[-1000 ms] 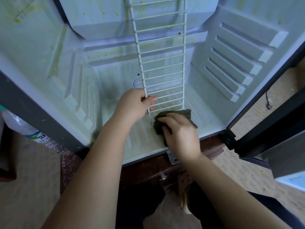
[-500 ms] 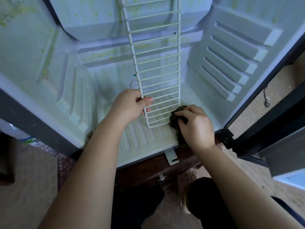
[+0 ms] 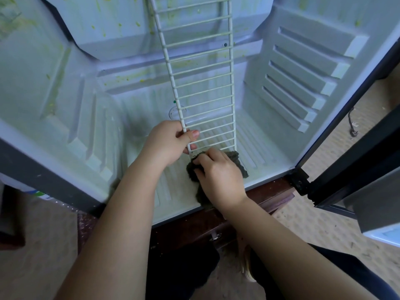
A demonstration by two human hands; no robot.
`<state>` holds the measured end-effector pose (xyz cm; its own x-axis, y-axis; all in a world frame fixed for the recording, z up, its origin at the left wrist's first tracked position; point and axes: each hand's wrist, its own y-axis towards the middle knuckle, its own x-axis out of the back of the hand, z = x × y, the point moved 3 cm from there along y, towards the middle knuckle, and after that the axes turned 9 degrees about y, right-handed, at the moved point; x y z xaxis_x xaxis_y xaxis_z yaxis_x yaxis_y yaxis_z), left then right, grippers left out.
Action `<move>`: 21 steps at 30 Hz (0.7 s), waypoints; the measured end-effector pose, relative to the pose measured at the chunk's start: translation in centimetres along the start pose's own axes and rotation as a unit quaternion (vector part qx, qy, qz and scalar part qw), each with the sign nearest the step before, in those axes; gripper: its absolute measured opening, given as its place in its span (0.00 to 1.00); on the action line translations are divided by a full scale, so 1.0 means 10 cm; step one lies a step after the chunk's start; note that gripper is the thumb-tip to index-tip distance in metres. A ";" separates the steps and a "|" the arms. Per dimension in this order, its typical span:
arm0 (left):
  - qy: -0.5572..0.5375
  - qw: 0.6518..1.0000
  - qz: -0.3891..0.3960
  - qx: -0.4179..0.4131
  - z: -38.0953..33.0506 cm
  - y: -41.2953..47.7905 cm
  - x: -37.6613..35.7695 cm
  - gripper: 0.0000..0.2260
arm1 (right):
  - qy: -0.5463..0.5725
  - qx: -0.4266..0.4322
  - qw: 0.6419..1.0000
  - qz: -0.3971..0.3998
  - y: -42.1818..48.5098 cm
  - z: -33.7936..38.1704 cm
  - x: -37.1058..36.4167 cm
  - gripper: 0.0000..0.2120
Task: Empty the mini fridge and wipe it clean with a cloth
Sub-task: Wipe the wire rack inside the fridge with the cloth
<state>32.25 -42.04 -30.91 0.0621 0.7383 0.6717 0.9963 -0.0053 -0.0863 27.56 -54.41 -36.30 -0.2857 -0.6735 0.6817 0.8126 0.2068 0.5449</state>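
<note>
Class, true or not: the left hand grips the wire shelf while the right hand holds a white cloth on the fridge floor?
No: the head view shows the cloth is dark, not white. The left hand grips the wire shelf while the right hand holds the cloth on the fridge floor.

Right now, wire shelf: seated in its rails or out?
Out: wire shelf held on end, clear of the side rails, left hand gripping its edge.
</note>
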 end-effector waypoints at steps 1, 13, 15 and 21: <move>-0.005 1.000 0.003 0.000 -0.01 0.00 0.00 0.07 | 0.002 -0.002 1.000 0.006 0.00 -0.07 0.04 0.07; -0.032 0.999 0.010 0.016 -0.12 -0.05 0.09 0.04 | 0.120 -0.033 0.951 -0.282 0.47 -0.08 0.97 0.07; -0.090 0.994 -0.060 -0.004 -0.21 -0.07 0.18 0.03 | 0.138 0.000 0.937 -0.321 0.63 0.08 1.04 0.07; -0.195 0.957 -0.206 -0.052 -0.36 -0.07 0.28 0.09 | 0.123 0.004 0.965 -0.230 0.90 0.27 0.69 0.20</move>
<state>31.89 -42.44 -26.31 -0.3442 0.8880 0.3049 0.9333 0.2884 0.2137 31.58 -55.27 -25.41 -0.4855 -0.8430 0.2316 0.6249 -0.1494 0.7663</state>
